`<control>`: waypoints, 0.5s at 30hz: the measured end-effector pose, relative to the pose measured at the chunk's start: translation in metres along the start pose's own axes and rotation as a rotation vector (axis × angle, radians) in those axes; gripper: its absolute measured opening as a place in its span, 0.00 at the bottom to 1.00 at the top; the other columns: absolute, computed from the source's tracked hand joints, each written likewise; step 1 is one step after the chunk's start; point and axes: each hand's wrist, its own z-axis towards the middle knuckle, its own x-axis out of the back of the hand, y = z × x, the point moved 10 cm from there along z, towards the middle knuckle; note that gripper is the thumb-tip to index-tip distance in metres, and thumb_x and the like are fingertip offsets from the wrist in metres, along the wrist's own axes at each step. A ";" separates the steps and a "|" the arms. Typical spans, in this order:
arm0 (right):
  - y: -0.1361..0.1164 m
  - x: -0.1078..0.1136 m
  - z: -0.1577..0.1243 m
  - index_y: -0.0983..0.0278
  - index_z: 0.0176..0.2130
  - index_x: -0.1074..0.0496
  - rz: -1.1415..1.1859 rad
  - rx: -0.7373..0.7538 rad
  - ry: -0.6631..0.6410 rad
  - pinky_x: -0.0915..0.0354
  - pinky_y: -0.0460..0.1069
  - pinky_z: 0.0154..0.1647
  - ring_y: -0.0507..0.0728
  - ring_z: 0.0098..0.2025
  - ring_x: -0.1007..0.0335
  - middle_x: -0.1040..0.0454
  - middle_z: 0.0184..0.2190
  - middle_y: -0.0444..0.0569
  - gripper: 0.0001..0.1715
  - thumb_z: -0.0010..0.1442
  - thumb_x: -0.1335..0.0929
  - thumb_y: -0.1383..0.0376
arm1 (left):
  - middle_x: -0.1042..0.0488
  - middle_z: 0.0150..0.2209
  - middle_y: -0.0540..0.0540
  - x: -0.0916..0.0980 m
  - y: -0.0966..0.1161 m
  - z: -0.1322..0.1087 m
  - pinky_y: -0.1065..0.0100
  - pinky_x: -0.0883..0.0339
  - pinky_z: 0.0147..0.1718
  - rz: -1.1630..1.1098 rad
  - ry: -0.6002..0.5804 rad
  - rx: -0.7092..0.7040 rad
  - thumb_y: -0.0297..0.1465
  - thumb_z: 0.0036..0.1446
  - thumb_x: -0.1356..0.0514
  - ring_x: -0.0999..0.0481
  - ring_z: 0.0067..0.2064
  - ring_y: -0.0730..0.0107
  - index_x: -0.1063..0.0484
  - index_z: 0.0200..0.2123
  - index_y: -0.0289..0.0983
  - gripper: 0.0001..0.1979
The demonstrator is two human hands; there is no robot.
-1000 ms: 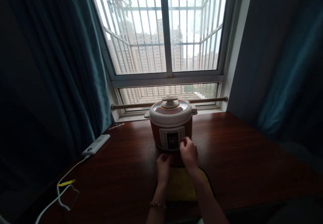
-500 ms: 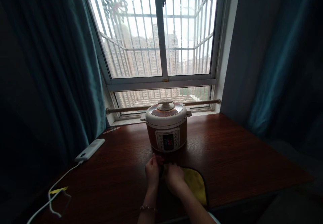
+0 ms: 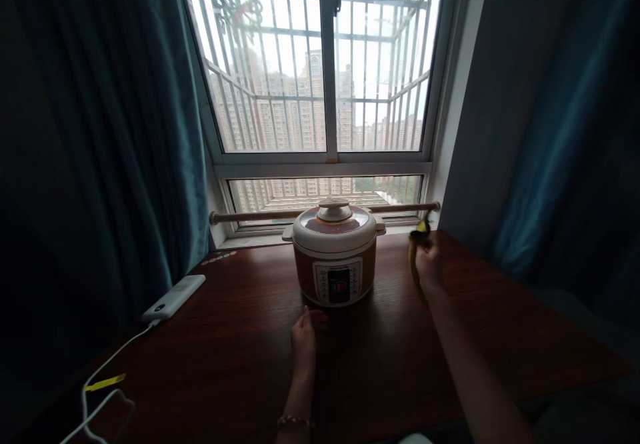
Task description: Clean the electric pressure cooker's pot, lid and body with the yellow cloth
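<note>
An orange and white electric pressure cooker (image 3: pixel 335 251) stands with its lid on, near the window end of a dark wooden table (image 3: pixel 225 351). My left hand (image 3: pixel 305 337) rests on the table just in front of the cooker's control panel, its fingers loosely curled and holding nothing. To the right of the cooker, at about lid height, my right hand (image 3: pixel 429 261) is raised and closed on a yellow cloth (image 3: pixel 415 247), which hangs down from the grip.
A white power bank (image 3: pixel 173 297) lies at the table's left edge, and its white cable (image 3: pixel 107 371) trails toward me past a yellow tag (image 3: pixel 104 383). Teal curtains (image 3: pixel 125 131) flank the barred window (image 3: pixel 320 64). A wooden rod (image 3: pixel 260 214) runs along the sill.
My right hand has picked the yellow cloth up off the table in front of me and carried it up and to the right of the cooker. My left hand has hardly moved.
</note>
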 end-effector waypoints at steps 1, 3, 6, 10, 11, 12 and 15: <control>-0.020 -0.023 0.015 0.64 0.33 0.36 0.000 0.021 -0.050 0.39 0.50 0.40 0.58 0.41 0.34 0.29 0.37 0.53 0.10 0.54 0.36 0.59 | 0.23 0.25 0.36 0.000 -0.002 0.001 0.65 0.39 0.21 -0.002 -0.005 0.009 0.62 0.37 0.46 0.26 0.23 0.60 0.26 0.26 0.31 0.36; -0.048 -0.070 0.040 0.66 0.33 0.34 -0.020 0.017 -0.167 0.38 0.50 0.40 0.56 0.40 0.34 0.29 0.37 0.52 0.10 0.54 0.33 0.61 | 0.23 0.25 0.36 -0.001 -0.005 0.003 0.65 0.39 0.21 -0.006 -0.012 0.022 0.62 0.37 0.46 0.26 0.23 0.61 0.26 0.25 0.31 0.36; -0.057 -0.130 0.057 0.68 0.36 0.32 -0.090 -0.100 -0.409 0.35 0.49 0.37 0.52 0.35 0.33 0.30 0.34 0.48 0.10 0.57 0.32 0.62 | 0.23 0.26 0.36 -0.002 -0.007 0.005 0.65 0.39 0.22 -0.007 -0.017 0.033 0.61 0.37 0.46 0.27 0.23 0.62 0.26 0.26 0.31 0.35; -0.034 -0.162 0.056 0.68 0.44 0.32 -0.204 -0.308 -0.712 0.31 0.51 0.36 0.52 0.37 0.31 0.30 0.39 0.48 0.14 0.61 0.35 0.61 | 0.23 0.27 0.36 -0.003 -0.006 0.006 0.65 0.39 0.23 -0.005 -0.019 0.055 0.61 0.37 0.46 0.27 0.24 0.63 0.27 0.26 0.31 0.35; -0.028 -0.164 0.055 0.68 0.45 0.33 -0.231 -0.349 -0.772 0.31 0.51 0.37 0.53 0.38 0.31 0.30 0.41 0.49 0.14 0.61 0.35 0.62 | 0.23 0.27 0.36 -0.003 -0.006 0.006 0.65 0.39 0.23 -0.005 -0.022 0.060 0.61 0.37 0.46 0.27 0.24 0.63 0.27 0.26 0.31 0.35; -0.024 -0.166 0.055 0.67 0.46 0.33 -0.256 -0.382 -0.824 0.31 0.52 0.38 0.53 0.39 0.31 0.30 0.42 0.49 0.15 0.61 0.35 0.62 | 0.23 0.27 0.35 -0.004 -0.005 0.006 0.65 0.38 0.24 -0.006 -0.028 0.065 0.61 0.37 0.46 0.27 0.24 0.62 0.27 0.26 0.31 0.35; -0.017 -0.169 0.057 0.67 0.47 0.34 -0.311 -0.434 -0.932 0.31 0.52 0.38 0.53 0.39 0.31 0.31 0.43 0.50 0.16 0.61 0.35 0.62 | 0.23 0.27 0.35 -0.007 -0.004 0.006 0.64 0.38 0.24 -0.006 -0.052 0.076 0.60 0.36 0.46 0.26 0.25 0.62 0.27 0.26 0.31 0.35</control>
